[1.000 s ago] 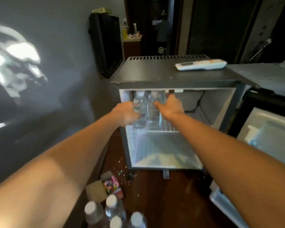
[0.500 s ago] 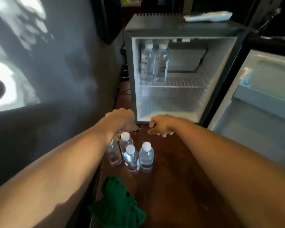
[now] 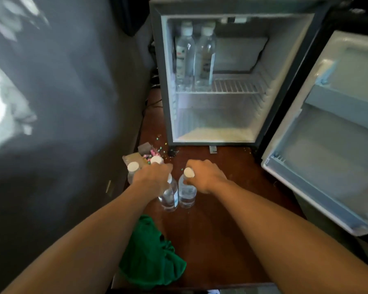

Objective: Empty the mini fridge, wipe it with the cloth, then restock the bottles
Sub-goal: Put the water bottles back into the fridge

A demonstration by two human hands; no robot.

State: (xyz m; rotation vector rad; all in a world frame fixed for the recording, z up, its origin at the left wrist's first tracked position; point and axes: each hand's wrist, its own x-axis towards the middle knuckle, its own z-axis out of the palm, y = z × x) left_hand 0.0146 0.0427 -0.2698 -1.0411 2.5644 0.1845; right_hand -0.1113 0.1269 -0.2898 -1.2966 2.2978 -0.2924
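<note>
The mini fridge (image 3: 272, 115) stands open with two clear water bottles (image 3: 194, 60) upright on the left of its wire shelf. Several more bottles stand on the brown floor in front. My left hand (image 3: 152, 178) is closed over the neck of one floor bottle (image 3: 169, 196). My right hand (image 3: 206, 176) grips the neck of the bottle beside it (image 3: 187, 193), whose white cap shows. Two other capped bottles (image 3: 133, 167) stand just behind my left hand. A green cloth (image 3: 151, 255) lies crumpled on the floor under my left forearm.
The fridge door (image 3: 336, 132) hangs open to the right, its shelves bare. A small open cardboard box (image 3: 139, 154) with coloured bits sits by the left wall, with specks scattered on the floor. A grey wall (image 3: 62, 102) runs along the left.
My hands left the two bottles on the fridge shelf, dropped to the floor, and closed on two floor bottles. The view tilted downward.
</note>
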